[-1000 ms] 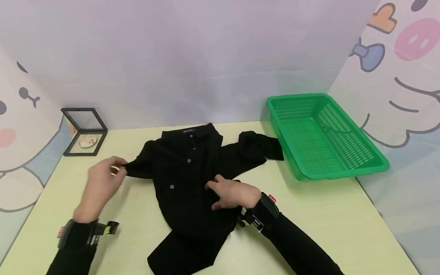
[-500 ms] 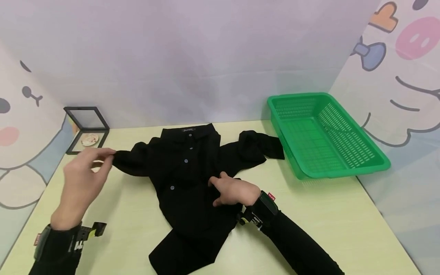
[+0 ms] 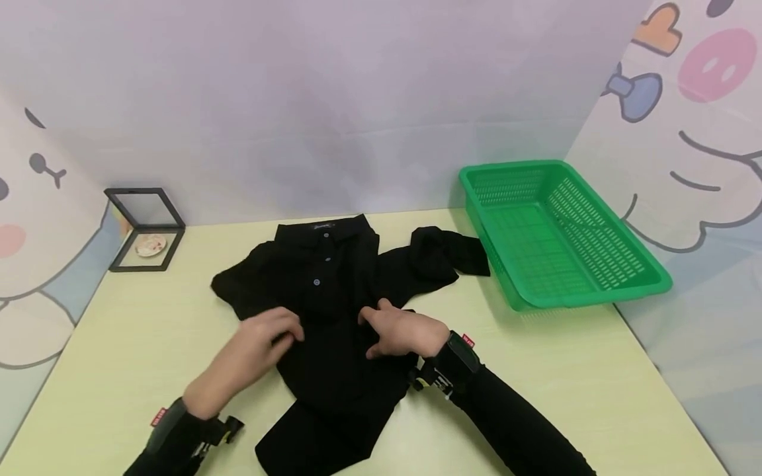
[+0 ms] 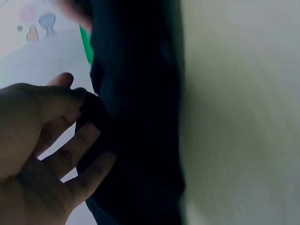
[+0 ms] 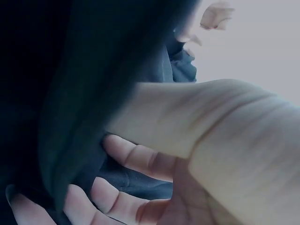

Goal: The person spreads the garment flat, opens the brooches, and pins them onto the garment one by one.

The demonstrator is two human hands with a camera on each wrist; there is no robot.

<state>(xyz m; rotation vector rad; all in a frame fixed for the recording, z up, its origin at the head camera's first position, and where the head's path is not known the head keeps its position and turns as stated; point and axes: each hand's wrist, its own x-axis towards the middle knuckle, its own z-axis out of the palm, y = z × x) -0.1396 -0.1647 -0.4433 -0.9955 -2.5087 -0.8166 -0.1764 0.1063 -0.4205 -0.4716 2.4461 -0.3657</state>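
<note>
A black button-up shirt lies front up, its collar toward the back wall. My left hand is over the shirt's left side; in the left wrist view, its thumb and forefinger pinch a bit of dark sleeve while the other fingers spread along the cloth. The sleeve now folds in at the shoulder bulge. On the shirt's right side rests my right hand, fingers loosely bent and thumb apart. Dark cloth partly covers its fingertips in the right wrist view. The other sleeve stretches right, bunched midway.
A green plastic basket stands at the back right, close to the end of the right-hand sleeve. At the back left is a small black-framed case with a round, pale item in it. Printed cloth walls border the pale yellow table.
My left hand first pulled the sleeve out to the left, then swung right and toward me, folding it in over the shirt. The right hand has stayed where it was.
</note>
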